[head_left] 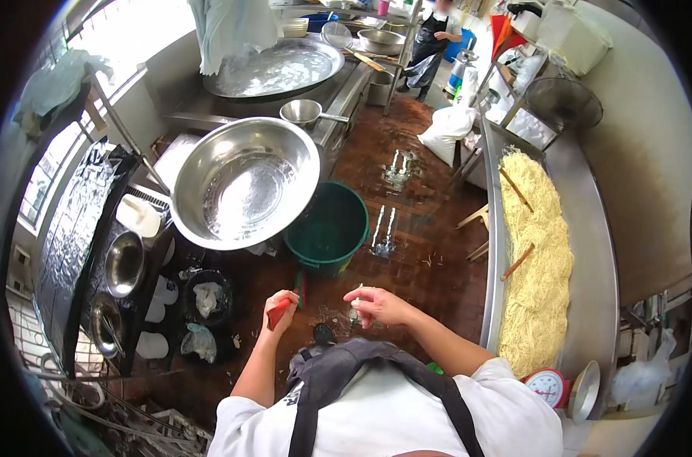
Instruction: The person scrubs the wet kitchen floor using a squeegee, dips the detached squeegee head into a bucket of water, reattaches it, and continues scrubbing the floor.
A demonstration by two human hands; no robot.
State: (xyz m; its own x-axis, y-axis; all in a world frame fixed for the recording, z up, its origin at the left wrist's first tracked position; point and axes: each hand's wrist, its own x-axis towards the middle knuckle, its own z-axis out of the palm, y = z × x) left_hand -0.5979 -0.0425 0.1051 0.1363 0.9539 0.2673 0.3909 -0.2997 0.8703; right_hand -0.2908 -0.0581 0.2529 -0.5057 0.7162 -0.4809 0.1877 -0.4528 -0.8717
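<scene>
My left hand (284, 303) is closed around a small red object (278, 314), whose kind I cannot make out. To its right, in front of my apron (346, 358), is my right hand (378, 306). Its fingers are apart and slightly bent, with nothing seen between them. Ahead of both hands stands a deep green bucket (327, 263). A wide steel basin (245, 183) sits up and to the left, partly covering the bucket's rim in this view.
A long steel trough (494, 305) on the right holds yellow noodles (540, 266) with wooden sticks; a red scale (548, 387) is at its near end. A steaming wok (277, 68) and a saucepan (302, 113) are ahead. Another person (431, 46) stands at the back. The brick floor (430, 228) looks wet.
</scene>
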